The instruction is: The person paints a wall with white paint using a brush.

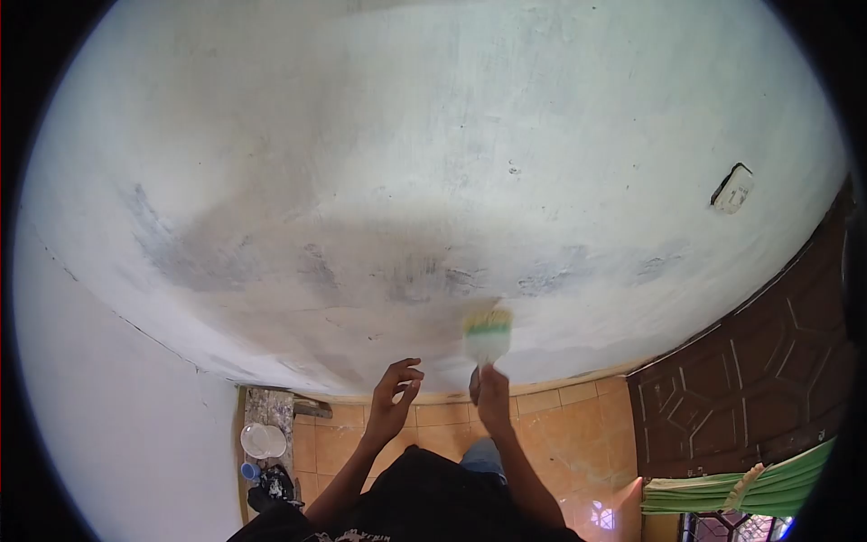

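My right hand (492,397) is wrapped round the handle of a wide paintbrush (488,336), its bristles pointing up at the wall. The brush has yellowish bristles with a green band and a pale lower part, slightly blurred. In this view the bristle tips overlap the lower part of the whitish wall (433,163), just under a row of grey, rough patches. To the left, my left hand (396,388) is raised near the wall with its fingers loosely curved and apart, holding nothing.
A switch plate (735,190) sits askew on the wall at the right. At lower left, a paint-stained bench (271,406) carries a white tub (263,441), a blue cup (250,471) and a dark bag (275,488). A brown panelled door (741,388) and green curtain (741,492) stand right, above orange floor tiles (578,443).
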`<state>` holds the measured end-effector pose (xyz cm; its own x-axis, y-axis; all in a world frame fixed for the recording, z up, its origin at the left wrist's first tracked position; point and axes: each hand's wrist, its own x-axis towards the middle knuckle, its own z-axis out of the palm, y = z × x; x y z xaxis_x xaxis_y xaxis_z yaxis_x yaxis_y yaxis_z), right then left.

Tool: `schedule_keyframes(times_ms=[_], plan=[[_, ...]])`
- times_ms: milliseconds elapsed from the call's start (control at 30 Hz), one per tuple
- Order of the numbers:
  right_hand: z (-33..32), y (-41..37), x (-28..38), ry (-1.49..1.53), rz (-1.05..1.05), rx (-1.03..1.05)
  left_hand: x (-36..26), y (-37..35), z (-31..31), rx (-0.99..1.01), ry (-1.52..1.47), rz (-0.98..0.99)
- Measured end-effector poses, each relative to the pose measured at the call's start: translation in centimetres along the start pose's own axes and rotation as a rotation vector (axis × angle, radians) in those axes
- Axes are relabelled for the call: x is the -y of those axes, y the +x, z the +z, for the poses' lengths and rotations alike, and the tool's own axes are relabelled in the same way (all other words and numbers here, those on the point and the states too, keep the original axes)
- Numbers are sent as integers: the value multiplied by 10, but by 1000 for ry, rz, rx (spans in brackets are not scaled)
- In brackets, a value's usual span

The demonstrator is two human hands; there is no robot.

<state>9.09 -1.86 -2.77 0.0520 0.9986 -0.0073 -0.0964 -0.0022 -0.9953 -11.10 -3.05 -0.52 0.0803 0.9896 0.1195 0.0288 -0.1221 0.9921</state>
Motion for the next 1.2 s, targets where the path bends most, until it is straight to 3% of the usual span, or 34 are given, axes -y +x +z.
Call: schedule_keyframes(times_ms=[133,267,300,400,500,533,600,667,733,833,933,1000,1133,1200], plan=[[11,38,71,85,-87,12,-2,3,0,19,-11,21],[10,50,-5,-141,-242,-85,-4,6,-5,-17,16,65],[6,46,-45,-297,-212,-103,-4,5,-6,-27,18,74],[17,-5,-60,-200,-31,-39,-9,4,-9,-38,8,64],[26,-5,-15,-23,-24,6,-8,4,-11,-26,0,6],[28,6,10,-95,-154,22,-7,4,-11,-18,-8,6],[35,25,64,66,-119,12,-6,6,-10,-7,-21,16],[35,35,75,135,-133,12,-9,8,-9,-2,11,47],[34,52,63,115,-194,10,-13,7,-8,-11,22,61],[23,44,-22,-97,-316,10,-14,8,-6,-43,7,65],[18,0,-66,-122,-57,36,-13,5,-2,-68,7,71],[21,-12,-40,7,63,66,-17,4,2,-75,20,78],[29,18,61,47,-98,134,-23,6,14,-79,3,78],[33,38,81,51,-157,111,-27,7,19,-77,3,88]])
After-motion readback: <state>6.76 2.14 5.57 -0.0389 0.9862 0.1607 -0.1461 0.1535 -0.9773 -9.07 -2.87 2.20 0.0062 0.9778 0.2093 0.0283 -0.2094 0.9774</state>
